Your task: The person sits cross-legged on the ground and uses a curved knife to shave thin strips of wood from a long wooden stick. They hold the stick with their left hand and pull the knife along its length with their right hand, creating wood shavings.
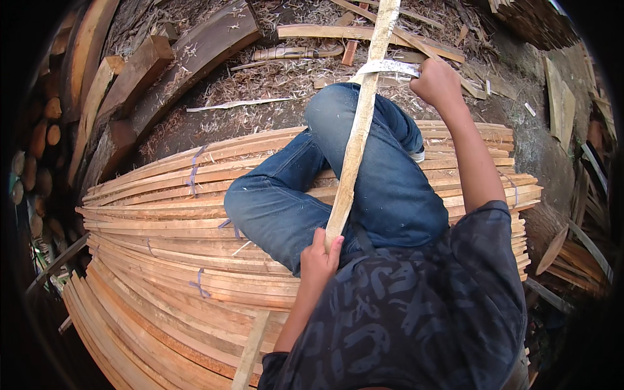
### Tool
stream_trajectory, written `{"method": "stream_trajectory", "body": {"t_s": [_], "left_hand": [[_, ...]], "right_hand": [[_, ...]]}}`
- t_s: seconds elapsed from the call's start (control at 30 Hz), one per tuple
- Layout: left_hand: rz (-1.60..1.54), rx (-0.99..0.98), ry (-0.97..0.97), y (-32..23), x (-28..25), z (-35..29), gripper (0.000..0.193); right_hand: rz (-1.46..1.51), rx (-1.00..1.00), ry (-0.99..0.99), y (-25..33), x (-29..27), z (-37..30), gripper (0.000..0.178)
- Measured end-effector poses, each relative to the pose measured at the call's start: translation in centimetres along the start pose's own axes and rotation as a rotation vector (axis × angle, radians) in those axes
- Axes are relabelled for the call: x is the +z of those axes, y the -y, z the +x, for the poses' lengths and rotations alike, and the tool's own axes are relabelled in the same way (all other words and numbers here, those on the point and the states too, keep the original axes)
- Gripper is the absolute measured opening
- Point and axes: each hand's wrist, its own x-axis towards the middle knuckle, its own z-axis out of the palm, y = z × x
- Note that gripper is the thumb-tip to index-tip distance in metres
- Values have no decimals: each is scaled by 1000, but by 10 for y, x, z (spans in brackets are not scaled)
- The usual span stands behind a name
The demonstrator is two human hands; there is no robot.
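A long, rough wooden strip (357,140) slants up from my waist, across my raised knee and out past the top edge. My left hand (320,258) is closed around its lower end, thumb on one side. Beyond the knee, my right hand (437,81) makes a fist on one end of a curved, pale blade (395,67). Any handle is hidden inside that fist. The blade crosses the strip at the far side of my knee, touching or very close to it; I cannot tell which. My legs (286,195) in blue jeans are folded under the strip.
I sit on bundles of sawn wooden strips (156,244), tied with purple bands (195,172). Thick timber beams (188,65) lie at the far left beside stacked round logs (42,149). Shavings and loose offcuts (312,31) cover the ground ahead. More boards (560,97) stand at right.
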Motion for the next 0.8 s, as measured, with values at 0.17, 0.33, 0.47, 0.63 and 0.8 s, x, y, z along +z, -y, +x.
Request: {"method": "stream_trajectory", "body": {"t_s": [0.17, 0.33, 0.47, 0.63, 0.8], "left_hand": [[21, -20, -6, -1, 3, 1, 34], [36, 36, -31, 2, 7, 3, 33], [37, 35, -40, 3, 8, 0, 33], [15, 65, -54, -2, 5, 4, 33], [-22, 35, -17, -2, 7, 6, 34]], "right_hand": [[16, -15, -73, 3, 3, -4, 21], [33, -214, 106, 32, -5, -75, 23], [27, -51, -6, 4, 8, -30, 22], [65, -114, -60, 8, 11, -31, 22], [135, -203, 66, 34, 13, -81, 25]]}}
